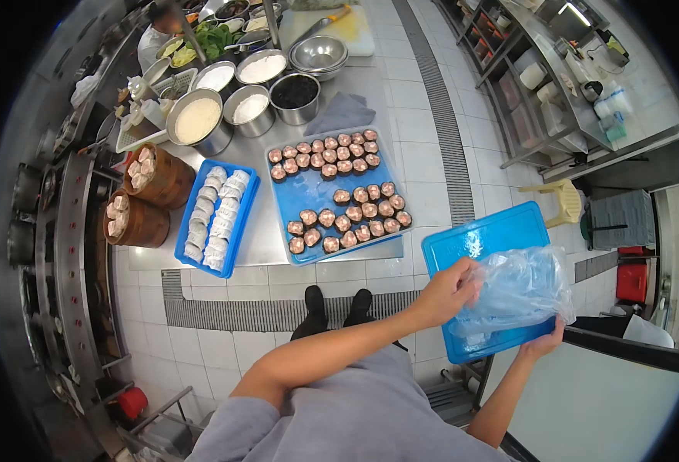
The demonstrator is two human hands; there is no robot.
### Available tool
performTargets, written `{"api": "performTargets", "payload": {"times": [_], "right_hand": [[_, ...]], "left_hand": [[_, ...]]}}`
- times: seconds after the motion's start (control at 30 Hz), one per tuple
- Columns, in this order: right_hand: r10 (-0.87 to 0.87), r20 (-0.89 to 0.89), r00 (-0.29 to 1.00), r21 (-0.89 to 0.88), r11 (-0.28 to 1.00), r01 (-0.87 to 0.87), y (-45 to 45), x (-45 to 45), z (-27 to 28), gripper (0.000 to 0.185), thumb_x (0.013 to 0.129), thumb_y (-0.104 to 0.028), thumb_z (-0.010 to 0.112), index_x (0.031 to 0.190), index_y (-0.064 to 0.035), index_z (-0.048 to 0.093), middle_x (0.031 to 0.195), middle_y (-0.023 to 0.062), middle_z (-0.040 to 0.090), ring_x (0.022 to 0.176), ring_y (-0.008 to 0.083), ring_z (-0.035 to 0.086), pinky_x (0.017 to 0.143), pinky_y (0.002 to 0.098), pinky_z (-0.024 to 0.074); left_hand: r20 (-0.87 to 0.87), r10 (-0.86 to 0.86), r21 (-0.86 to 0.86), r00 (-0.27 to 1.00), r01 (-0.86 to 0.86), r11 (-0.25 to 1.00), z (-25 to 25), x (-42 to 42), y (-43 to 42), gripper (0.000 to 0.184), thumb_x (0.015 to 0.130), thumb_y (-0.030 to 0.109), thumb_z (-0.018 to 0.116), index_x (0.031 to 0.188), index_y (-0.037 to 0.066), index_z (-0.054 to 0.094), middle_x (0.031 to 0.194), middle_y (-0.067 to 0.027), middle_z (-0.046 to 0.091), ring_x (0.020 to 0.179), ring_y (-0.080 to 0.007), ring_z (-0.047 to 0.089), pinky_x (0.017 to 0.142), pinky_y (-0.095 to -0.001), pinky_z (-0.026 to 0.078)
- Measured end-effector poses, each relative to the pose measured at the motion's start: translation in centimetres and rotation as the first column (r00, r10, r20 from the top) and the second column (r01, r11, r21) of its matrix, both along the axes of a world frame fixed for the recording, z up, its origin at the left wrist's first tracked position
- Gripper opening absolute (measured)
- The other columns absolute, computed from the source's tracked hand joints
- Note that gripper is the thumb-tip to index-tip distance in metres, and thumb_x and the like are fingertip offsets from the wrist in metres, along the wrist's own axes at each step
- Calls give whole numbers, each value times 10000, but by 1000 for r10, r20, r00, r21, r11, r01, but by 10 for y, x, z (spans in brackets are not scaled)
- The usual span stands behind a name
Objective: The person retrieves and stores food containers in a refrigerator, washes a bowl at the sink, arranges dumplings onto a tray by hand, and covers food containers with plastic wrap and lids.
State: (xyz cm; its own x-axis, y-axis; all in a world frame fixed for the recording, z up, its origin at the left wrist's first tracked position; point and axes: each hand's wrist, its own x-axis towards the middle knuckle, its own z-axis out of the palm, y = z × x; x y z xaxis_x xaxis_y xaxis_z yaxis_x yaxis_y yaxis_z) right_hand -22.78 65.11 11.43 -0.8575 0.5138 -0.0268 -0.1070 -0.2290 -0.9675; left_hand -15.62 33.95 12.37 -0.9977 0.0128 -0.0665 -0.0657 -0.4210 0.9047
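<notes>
To the right of the table, a blue plastic tray (451, 246) has a clear plastic bag (516, 285) lying crumpled over its lower part. My left hand (449, 294) pinches the bag's left edge, fingers closed. Under the tray's lower right corner is my right hand (542, 340), its fingers wrapped around the rim and touching the bag; part of them is hidden. On the table's right side rests a larger blue tray (309, 200) with rows of round meat-filled pieces in dark wrappers (369, 209). A blue basket (239, 223) beside it holds two rows of white dumplings (224, 215).
Bamboo steamers (145, 222) with pale dumplings stand at the table's left. Behind are metal bowls, including one of grain (199, 119) and one of black food (294, 92), and a grey cloth (341, 113). A yellow stool (559, 202) stands on the floor; another person (155, 38) is at the back.
</notes>
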Motion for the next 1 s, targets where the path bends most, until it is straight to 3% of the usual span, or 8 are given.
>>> {"api": "performTargets", "payload": {"times": [0.17,0.27,0.53,0.7,0.77,0.87,0.93,1.0], "right_hand": [[229,-11,973,404,892,-205,38,-6,-4,367,882,-58,489,1171,73,671,1154,124,660,1107,227,605,985,346,455],[271,26,962,886,440,-148,11,-9,-3,285,886,-31,536,1084,-9,741,1017,123,679,869,200,616,779,313,480],[453,22,891,980,169,-109,-78,-37,-17,152,881,-66,717,1029,-44,746,829,121,584,697,258,596,624,359,468],[600,190,777,953,79,-294,-148,-66,6,188,885,-43,701,1056,-103,748,826,106,555,630,269,580,563,378,457],[638,196,745,966,5,-258,-171,-78,17,225,879,-23,682,1077,-112,744,834,113,556,631,295,589,571,393,465],[663,265,700,964,-166,-208,-194,-93,24,317,863,11,643,1128,-136,734,847,127,556,650,339,605,586,421,483],[654,310,690,949,-257,-183,-205,-99,29,369,852,25,623,1160,-151,727,851,135,556,667,357,612,594,434,494],[622,382,683,902,-413,-128,-218,-106,31,497,835,26,611,1280,-190,666,843,137,555,669,352,620,606,448,515]], "left_hand": [[25,2,-204,1000,3,979,6,5,-51,306,1009,197,585,1265,31,558,806,-18,617,743,-96,603,683,-281,493],[91,199,-205,976,-177,963,-30,27,-100,332,1008,216,612,1290,51,552,912,-14,645,836,-98,659,757,-279,540],[65,608,-493,791,-504,709,-36,65,-261,346,966,119,642,1295,47,561,830,-2,616,696,-61,558,630,-238,460],[15,504,-904,864,-203,375,-63,60,-289,686,869,103,739,1463,38,403,766,-106,639,703,-220,631,663,-336,494],[52,499,-894,865,-182,410,-62,57,-286,782,842,107,760,1501,45,342,820,-162,660,725,-329,647,693,-378,515],[-77,587,-940,806,-255,227,-57,52,-273,798,828,118,767,1506,65,350,1048,-206,649,942,-369,639,835,-427,505],[-409,525,-913,747,-335,-235,-46,48,-264,810,808,173,784,1504,93,377,1307,-225,531,1200,-407,521,1008,-499,417],[-433,378,-901,819,-382,-204,-47,43,-268,812,803,240,787,1498,102,391,1371,-218,478,1272,-413,454,1054,-532,361]]}}
